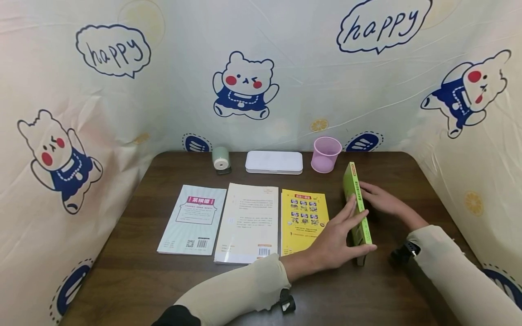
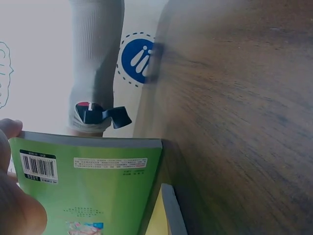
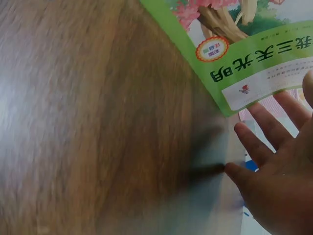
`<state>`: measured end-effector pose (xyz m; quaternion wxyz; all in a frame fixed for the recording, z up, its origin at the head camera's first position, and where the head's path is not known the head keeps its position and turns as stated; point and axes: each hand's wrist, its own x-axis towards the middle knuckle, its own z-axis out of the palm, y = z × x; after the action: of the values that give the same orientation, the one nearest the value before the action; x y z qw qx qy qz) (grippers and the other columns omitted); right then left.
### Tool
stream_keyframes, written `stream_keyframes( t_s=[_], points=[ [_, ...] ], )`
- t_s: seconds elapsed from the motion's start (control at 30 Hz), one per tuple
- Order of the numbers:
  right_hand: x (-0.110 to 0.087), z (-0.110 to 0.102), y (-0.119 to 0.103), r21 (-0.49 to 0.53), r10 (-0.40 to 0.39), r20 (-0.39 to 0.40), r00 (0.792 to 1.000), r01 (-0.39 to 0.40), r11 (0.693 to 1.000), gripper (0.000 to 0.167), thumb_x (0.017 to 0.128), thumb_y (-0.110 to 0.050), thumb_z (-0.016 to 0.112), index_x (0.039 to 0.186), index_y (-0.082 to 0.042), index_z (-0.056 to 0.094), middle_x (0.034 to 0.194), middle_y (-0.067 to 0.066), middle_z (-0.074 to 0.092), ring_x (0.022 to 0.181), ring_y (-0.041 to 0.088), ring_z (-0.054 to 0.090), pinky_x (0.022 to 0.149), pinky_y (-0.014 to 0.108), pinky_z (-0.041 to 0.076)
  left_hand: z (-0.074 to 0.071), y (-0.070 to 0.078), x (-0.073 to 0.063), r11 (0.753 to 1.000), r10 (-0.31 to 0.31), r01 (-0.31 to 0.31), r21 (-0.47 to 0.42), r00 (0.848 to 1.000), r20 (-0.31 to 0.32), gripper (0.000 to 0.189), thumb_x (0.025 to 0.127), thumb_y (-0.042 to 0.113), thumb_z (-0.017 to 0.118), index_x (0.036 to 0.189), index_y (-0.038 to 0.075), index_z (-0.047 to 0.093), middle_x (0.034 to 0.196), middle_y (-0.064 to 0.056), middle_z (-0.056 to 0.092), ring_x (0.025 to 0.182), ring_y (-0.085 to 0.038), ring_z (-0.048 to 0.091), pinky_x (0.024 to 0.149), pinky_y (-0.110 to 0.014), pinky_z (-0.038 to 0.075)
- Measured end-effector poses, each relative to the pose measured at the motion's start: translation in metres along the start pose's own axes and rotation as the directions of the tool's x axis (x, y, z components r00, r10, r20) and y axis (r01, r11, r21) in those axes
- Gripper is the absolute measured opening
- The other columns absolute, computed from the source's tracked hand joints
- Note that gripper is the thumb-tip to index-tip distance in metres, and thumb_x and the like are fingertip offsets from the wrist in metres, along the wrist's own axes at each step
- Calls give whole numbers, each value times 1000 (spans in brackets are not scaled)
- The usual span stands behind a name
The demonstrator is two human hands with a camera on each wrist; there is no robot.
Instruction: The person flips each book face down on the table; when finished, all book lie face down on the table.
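Observation:
A green book [image 1: 359, 194] stands on edge at the right of the table, spine up. My left hand [image 1: 336, 235] grips it across the spine from the near left. The left wrist view shows its green back cover [image 2: 112, 191] with a barcode; part of the left hand [image 2: 19, 205] lies over one corner. My right hand [image 1: 381, 199] is on the book's right side, partly hidden behind it. In the right wrist view, the spread, fairly straight fingers of the right hand [image 3: 279, 161] reach the edge of the illustrated front cover [image 3: 254, 63].
Left of the green book lie a yellow book [image 1: 303, 217], a white book [image 1: 246, 226] and a pale blue book [image 1: 193, 226] in a row. Behind them stand a green pencil sharpener [image 1: 221, 158], a white case [image 1: 274, 162] and a pink cup [image 1: 326, 156]. A printed curtain [image 1: 171, 99] surrounds the table.

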<state>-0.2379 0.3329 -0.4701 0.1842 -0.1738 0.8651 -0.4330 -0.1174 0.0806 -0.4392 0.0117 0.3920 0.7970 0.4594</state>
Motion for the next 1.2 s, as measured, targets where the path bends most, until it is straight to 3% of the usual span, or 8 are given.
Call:
stream_keyframes(
  t_s=[0.17,0.33,0.43,0.63,0.73,0.9,1.1,1.2],
  points=[
    [2,2,-6,58,-6,-28,1000,8,998,62,114,-40,28,162,-1,25,154,26,42,131,32,44,104,28,39,-2,1,-1,1000,4,-4,10,1000,0,71,100,35,70,159,9,39,174,-6,1,157,-13,13,123,-26,25],
    [4,7,-19,230,-43,-71,997,59,971,69,113,-46,23,162,3,20,149,31,40,121,7,52,97,14,44,-5,3,-1,1000,7,-7,23,1000,-5,68,100,35,70,157,8,43,174,-9,2,158,-15,14,123,-26,25],
    [6,8,-27,338,-71,-86,994,96,936,73,113,-48,23,162,6,14,151,30,35,117,-3,54,96,12,47,-5,3,-1,1000,9,-9,24,1000,-11,67,100,34,71,156,8,45,174,-10,3,158,-17,15,123,-27,26],
    [6,9,-43,416,-107,-122,987,149,897,69,113,-39,33,161,7,15,145,14,42,114,0,59,94,17,52,-8,4,-1,999,19,-18,32,1000,-23,63,99,32,71,154,9,49,174,-7,4,157,-20,18,123,-29,28],
    [6,8,-51,428,-117,-136,984,165,889,65,113,-32,37,161,6,15,148,15,39,118,1,58,95,17,52,-8,4,-1,999,18,-17,34,1000,-24,61,100,32,71,153,10,51,175,-5,4,157,-19,21,122,-29,29],
    [6,4,-62,380,-105,-164,981,161,911,62,112,-25,43,162,3,18,154,22,36,124,3,53,99,13,49,-9,5,-1,999,17,-16,42,1000,-24,59,100,32,70,151,11,53,175,-4,5,156,-19,24,122,-28,31],
    [9,-3,-68,254,-83,-207,975,135,958,60,109,-26,52,161,-6,30,156,22,40,128,18,50,95,13,50,-7,5,-1,999,15,-14,38,1000,-22,58,100,32,70,152,11,53,174,-4,6,156,-19,24,122,-27,30],
    [9,-5,-66,228,-78,-218,973,129,965,59,108,-24,55,160,-6,32,154,22,42,127,23,51,93,14,52,-5,3,-1,999,18,-17,45,1000,-16,59,101,32,69,153,12,51,175,-4,5,156,-19,23,122,-27,30]
  ],
)
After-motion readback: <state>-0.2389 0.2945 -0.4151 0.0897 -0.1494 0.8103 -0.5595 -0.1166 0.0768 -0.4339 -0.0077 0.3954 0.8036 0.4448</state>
